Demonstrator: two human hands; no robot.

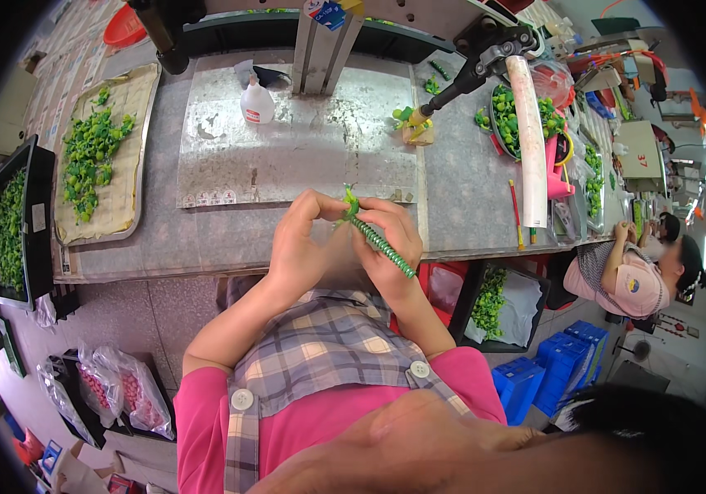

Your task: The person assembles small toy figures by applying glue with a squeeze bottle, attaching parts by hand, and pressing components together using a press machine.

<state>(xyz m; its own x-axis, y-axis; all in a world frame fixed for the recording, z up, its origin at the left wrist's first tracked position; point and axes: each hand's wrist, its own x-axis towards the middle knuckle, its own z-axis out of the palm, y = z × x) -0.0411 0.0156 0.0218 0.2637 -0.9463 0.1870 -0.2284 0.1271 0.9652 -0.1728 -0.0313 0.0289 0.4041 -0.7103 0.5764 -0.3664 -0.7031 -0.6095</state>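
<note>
Just in front of the bench's near edge, both hands meet around a green spiral-ribbed stick [386, 249] with a small green and yellow piece [350, 201] at its upper end. My left hand [297, 239] is closed, thumb and forefinger pinching at the small piece. Wrapped round the stick is my right hand [392, 235], its lower length slanting out past the fingers. The exact shape of the small piece is partly hidden by my fingertips.
Beyond lies a metal plate [287, 165] with a white bottle [257, 104] and an upright post [320, 49]. A cloth-lined tray [144, 148] and black bin [38, 214] of green pieces stand left. Right are a bowl [495, 123], a white tube [528, 156] and a co-worker [625, 276].
</note>
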